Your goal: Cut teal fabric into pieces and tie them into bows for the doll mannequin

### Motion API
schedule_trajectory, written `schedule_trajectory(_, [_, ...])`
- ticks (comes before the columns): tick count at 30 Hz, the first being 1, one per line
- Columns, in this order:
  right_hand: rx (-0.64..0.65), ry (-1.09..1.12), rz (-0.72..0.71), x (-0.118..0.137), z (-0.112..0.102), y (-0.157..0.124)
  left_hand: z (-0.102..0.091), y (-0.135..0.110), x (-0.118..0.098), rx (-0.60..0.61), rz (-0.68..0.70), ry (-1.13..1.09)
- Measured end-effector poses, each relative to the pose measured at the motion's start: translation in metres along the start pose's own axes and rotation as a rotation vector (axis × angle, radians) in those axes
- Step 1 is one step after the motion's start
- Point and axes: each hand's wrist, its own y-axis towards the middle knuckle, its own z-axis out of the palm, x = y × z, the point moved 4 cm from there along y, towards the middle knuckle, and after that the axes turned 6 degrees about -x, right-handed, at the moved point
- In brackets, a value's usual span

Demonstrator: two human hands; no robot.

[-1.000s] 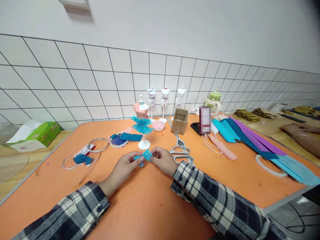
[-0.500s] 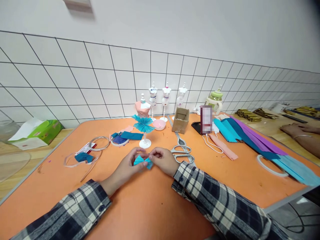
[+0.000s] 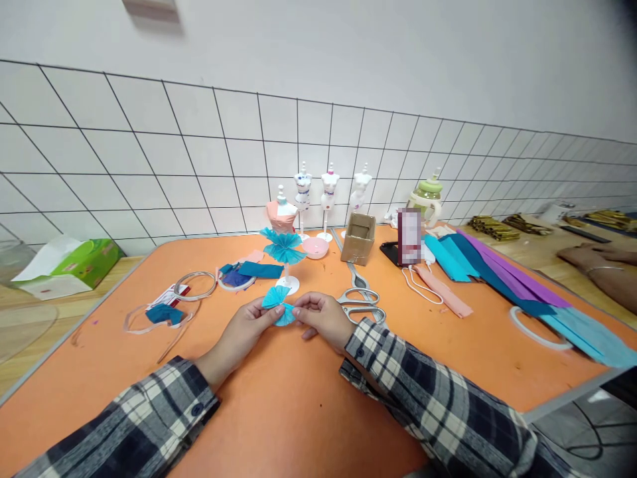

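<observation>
Between my hands is a pleated light-blue crepe paper bow [image 3: 276, 297], gathered at its middle. My left hand [image 3: 253, 324] pinches it with the thumb over the gathered part. The fingertips of my right hand [image 3: 322, 318] are closed on its lower right side. Just beyond stands a small white mannequin [image 3: 281, 204] in a peach top and a pleated blue skirt [image 3: 284, 247]. To the right of my right hand lie grey-handled scissors [image 3: 362, 297] on the orange table [image 3: 279, 411].
Behind are several small mannequins [image 3: 328, 187], a pink bowl [image 3: 315, 248] and a cardboard box [image 3: 358, 238]. Wire rings [image 3: 195, 285] and paper scraps lie left. Right are a phone [image 3: 409, 238], crepe strips [image 3: 512, 272], a bottle [image 3: 426, 199] and another person's hand [image 3: 580, 255].
The bow has turned and lifted slightly, so its spread pleats show more. My left fingers have moved behind it; my right hand still pinches its side.
</observation>
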Motion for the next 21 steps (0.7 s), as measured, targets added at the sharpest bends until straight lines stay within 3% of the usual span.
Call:
schedule_trajectory(8, [0.042, -0.056, 0.108, -0.006, -0.006, 0.003, 0.003, -0.002, -0.008, -0.011, 0.021, 0.083])
schedule_trajectory(14, [-0.025, -0.072, 0.086, -0.011, -0.007, 0.005, 0.010, -0.002, -0.013, 0.055, 0.016, 0.173])
schedule_trajectory(21, [-0.067, -0.045, 0.044, -0.005, -0.008, 0.007, 0.005, 0.001, -0.007, 0.043, -0.020, 0.057])
